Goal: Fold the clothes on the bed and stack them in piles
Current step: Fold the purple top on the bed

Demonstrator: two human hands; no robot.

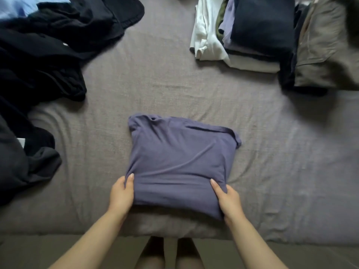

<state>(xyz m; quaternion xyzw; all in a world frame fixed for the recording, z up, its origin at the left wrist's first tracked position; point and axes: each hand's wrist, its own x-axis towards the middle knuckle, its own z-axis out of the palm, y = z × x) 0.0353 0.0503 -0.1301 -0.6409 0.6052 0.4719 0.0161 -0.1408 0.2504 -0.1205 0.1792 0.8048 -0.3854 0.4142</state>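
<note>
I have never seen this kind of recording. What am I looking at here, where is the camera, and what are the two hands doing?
There is no machine: a person wears a camera on the head, so this one picture looks down over their own arms. They stand at a bed with a grey sheet. The left hand and the right hand each grip a near corner of a folded purple shirt lying in the middle. At the left lies a heap of dark unfolded clothes. At the far right stands a pile of folded clothes, white at the bottom and navy on top, with a folded tan garment beside it.
</note>
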